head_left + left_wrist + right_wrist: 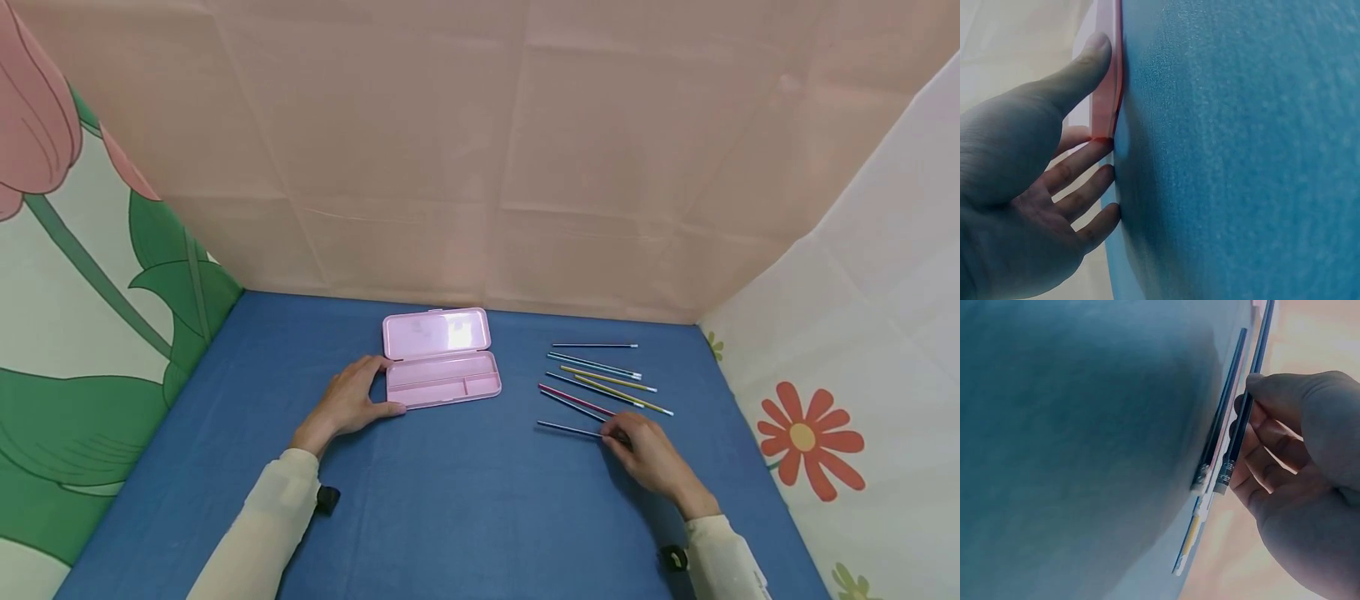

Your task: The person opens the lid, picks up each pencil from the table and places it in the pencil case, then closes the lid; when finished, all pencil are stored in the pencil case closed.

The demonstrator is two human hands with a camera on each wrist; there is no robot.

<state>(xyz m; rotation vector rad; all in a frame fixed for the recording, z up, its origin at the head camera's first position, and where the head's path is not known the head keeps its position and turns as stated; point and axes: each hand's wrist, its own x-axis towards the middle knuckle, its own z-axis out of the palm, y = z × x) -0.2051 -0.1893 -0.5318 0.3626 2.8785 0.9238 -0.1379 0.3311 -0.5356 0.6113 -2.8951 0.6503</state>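
Note:
A pink pencil case (427, 372) lies on the blue cloth with its lid (420, 335) folded back. My left hand (351, 395) rests at the case's left end, its thumb by the front corner and its forefinger near the hinge. In the left wrist view, the left hand's fingers (1088, 195) are spread and only slightly bent. To the right, my right hand (647, 450) pinches a dark pencil (568, 429) between thumb and fingers. The right wrist view shows the held pencil's eraser end (1222, 478), with another dark pencil (1222, 412) beside it.
Several more pencils lie in a loose row beyond the right hand, among them a red pencil (573, 398), a yellow pencil (607, 377) and a light blue pencil (592, 363). A beige backdrop (480, 167) rises behind the blue table cloth (465, 500), with flowered panels on both sides.

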